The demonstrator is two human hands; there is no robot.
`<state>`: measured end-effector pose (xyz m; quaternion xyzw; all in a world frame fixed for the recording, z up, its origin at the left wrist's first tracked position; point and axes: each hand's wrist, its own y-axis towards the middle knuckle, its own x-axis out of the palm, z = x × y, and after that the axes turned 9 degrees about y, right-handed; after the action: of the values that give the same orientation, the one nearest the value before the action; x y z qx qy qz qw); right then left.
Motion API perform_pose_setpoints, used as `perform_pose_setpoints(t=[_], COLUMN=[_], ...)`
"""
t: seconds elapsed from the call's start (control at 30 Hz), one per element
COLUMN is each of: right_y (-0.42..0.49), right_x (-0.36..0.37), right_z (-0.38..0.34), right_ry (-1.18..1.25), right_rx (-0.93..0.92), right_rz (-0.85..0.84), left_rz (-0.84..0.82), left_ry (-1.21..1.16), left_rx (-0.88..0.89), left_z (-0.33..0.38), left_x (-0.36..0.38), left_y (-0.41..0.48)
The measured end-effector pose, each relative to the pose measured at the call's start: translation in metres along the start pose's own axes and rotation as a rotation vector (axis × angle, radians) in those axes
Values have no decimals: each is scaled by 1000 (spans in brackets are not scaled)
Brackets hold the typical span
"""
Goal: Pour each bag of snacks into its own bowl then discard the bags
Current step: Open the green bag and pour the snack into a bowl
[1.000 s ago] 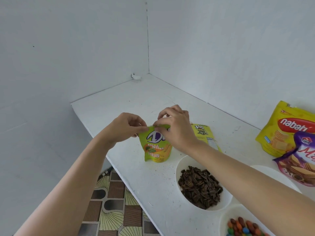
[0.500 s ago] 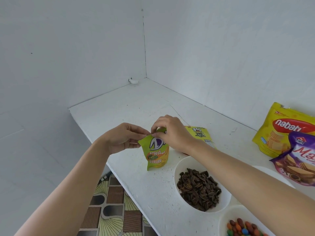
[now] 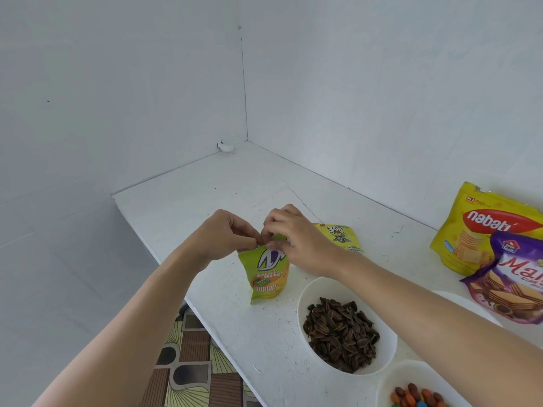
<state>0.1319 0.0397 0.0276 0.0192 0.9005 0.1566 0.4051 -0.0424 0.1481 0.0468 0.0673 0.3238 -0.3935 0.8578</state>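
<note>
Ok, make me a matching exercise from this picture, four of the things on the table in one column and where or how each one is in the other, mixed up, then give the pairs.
Things:
1. green durian bag
2. yellow Nabati bag
3. sunflower seeds
4. flat yellow-green packet

Places or states:
A. filling a white bowl
B. lying flat behind the right hand
C. upright, top edge pinched by both hands, left hand included
D. standing by the wall, behind the purple wafer bag

Pairs: 1-C, 2-D, 3-A, 4-B
</note>
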Motion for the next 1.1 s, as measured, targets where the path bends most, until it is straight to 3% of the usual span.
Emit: perform_pose_setpoints(t=[0.17, 0.33, 0.47, 0.77, 0.93, 1.03, 1.1], right_y=[-2, 0, 0, -4, -21, -25, -23], right_x=[-5, -3, -8, -20, -34, -36, -31], right_z=[-4, -1, 0, 0, 2, -4, -4], right_ry=[17, -43, -62, 18, 2, -33, -100], right_rx=[-26, 16, 69, 117, 184, 112, 51], right_rz=[-30, 140, 244, 138, -47, -101, -95], left_rz=[131, -102, -148, -88, 149, 209, 143], left_ry=[4, 56, 55, 207, 431, 447, 464], left_rx=[-12, 52, 78, 115, 153, 171, 154], left_z=[-5, 2, 9, 30, 26, 30, 36], left_x=[-6, -14, -15, 0, -13, -16, -13], left_y=[2, -2, 0, 17, 18, 13, 11])
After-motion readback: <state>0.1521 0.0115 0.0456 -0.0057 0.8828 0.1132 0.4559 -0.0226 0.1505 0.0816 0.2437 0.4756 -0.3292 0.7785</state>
